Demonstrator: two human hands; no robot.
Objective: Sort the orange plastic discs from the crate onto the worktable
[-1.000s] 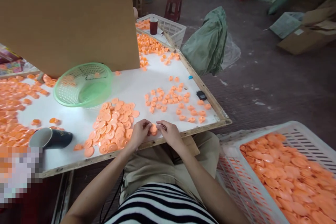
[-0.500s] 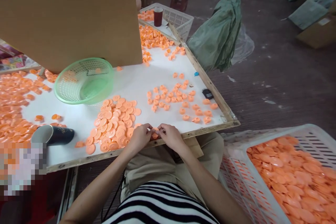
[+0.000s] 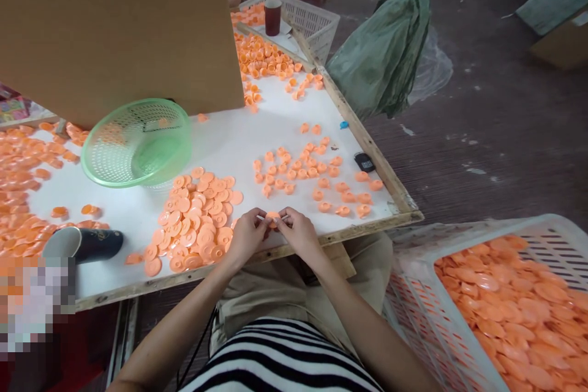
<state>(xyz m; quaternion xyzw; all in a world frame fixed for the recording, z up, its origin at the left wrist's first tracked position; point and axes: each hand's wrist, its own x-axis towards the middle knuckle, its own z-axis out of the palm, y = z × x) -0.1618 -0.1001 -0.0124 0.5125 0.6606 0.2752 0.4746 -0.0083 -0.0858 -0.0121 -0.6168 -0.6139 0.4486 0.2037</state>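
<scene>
My left hand [image 3: 245, 236] and my right hand [image 3: 298, 234] meet at the near edge of the white table [image 3: 257, 135], fingers pinched together on a small orange plastic disc [image 3: 272, 217] held between them. Just left of my left hand lies a pile of flat orange discs [image 3: 197, 220]. Beyond my right hand several smaller orange caps [image 3: 312, 174] are scattered over the table.
A green mesh basket [image 3: 138, 144] sits behind the pile. A dark cup [image 3: 85, 244] lies on its side at the left. A cardboard sheet [image 3: 119, 30] stands at the back. A white crate of orange discs [image 3: 505, 306] is at my right. A small black object [image 3: 364, 163] lies near the table's right rim.
Both hands stay together at the table edge, lifting the disc slightly. The camera has tilted down a little.
</scene>
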